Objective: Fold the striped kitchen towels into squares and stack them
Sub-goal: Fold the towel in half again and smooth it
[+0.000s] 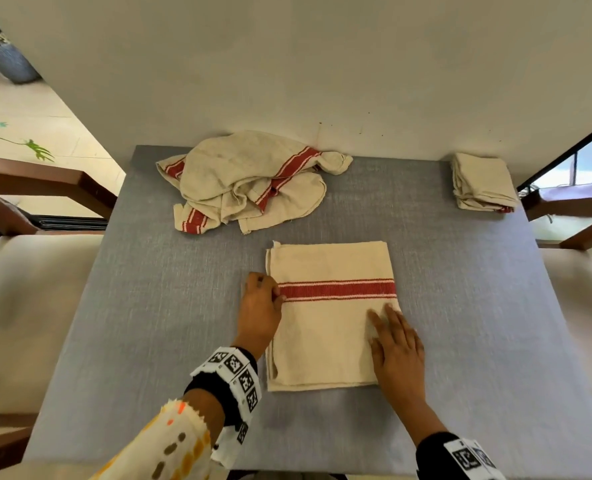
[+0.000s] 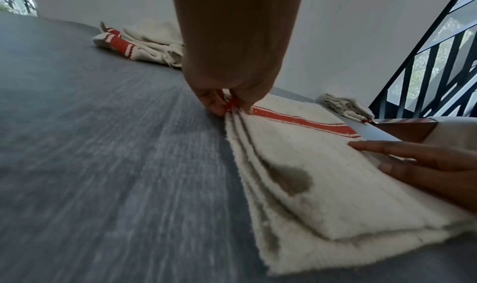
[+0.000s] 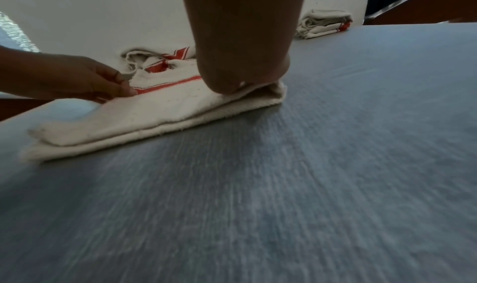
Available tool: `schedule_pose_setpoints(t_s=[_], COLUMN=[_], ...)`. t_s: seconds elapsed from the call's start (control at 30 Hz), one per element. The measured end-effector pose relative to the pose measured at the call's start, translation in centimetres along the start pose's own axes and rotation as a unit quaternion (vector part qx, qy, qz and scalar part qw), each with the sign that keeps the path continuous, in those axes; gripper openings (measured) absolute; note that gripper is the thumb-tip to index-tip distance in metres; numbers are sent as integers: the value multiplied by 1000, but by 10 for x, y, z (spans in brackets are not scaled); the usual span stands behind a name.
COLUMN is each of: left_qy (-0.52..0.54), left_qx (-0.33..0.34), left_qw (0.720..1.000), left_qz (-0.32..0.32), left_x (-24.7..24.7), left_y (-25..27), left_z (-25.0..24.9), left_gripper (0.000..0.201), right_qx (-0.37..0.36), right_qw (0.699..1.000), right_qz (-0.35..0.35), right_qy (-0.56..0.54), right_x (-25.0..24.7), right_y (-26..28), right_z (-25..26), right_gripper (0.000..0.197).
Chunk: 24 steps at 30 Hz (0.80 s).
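A cream towel with one red stripe (image 1: 329,317) lies folded into a rectangle in the middle of the grey table (image 1: 149,323). My left hand (image 1: 260,303) pinches its left edge at the end of the red stripe (image 2: 233,106). My right hand (image 1: 396,348) lies flat with straight fingers on the towel's right side, pressing it down (image 3: 240,83). In the left wrist view the towel (image 2: 322,175) shows several stacked layers along its left edge. A heap of unfolded striped towels (image 1: 249,180) lies at the back. A stack of folded towels (image 1: 483,183) sits at the back right corner.
A white wall (image 1: 322,64) rises right behind the table. Wooden chairs with cream cushions stand at the left (image 1: 27,299) and at the right (image 1: 585,289). Bare grey tabletop lies around the folded towel on both sides and in front.
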<state>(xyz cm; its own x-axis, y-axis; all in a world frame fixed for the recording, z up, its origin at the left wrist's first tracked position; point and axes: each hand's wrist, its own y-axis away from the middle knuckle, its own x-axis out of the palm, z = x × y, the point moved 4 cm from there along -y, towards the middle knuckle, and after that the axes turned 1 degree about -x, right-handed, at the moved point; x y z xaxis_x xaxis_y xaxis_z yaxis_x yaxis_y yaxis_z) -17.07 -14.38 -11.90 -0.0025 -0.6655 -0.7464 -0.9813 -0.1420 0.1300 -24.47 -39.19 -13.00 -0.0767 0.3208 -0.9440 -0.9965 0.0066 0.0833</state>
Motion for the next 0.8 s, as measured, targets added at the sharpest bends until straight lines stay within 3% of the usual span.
schedule_pose_setpoints(t_s=[0.13, 0.27, 0.37, 0.47, 0.67, 0.8], left_qy=[-65, -95, -129, -175, -194, -200], left_qx=[23, 97, 99, 106, 115, 89], left_qw=[995, 991, 986, 978, 974, 975], left_qz=[-67, -22, 31, 25, 13, -23], left_x=[4, 25, 46, 55, 53, 48], left_y=[12, 1, -2, 0, 0, 9], left_z=[-16, -37, -27, -10, -7, -13], left_gripper=[34, 53, 63, 61, 60, 60], right_qx=[-2, -55, -97, -132, -45, -17], right_qw=[999, 997, 993, 990, 998, 1000], right_qz=[-41, -11, 54, 54, 25, -1], right_qy=[-34, -52, -41, 16, 43, 4], right_x=[-7, 3, 23, 36, 16, 7], right_y=[-14, -60, -78, -79, -84, -66], right_z=[7, 41, 63, 58, 1, 9], right_gripper=[52, 59, 64, 60, 68, 71])
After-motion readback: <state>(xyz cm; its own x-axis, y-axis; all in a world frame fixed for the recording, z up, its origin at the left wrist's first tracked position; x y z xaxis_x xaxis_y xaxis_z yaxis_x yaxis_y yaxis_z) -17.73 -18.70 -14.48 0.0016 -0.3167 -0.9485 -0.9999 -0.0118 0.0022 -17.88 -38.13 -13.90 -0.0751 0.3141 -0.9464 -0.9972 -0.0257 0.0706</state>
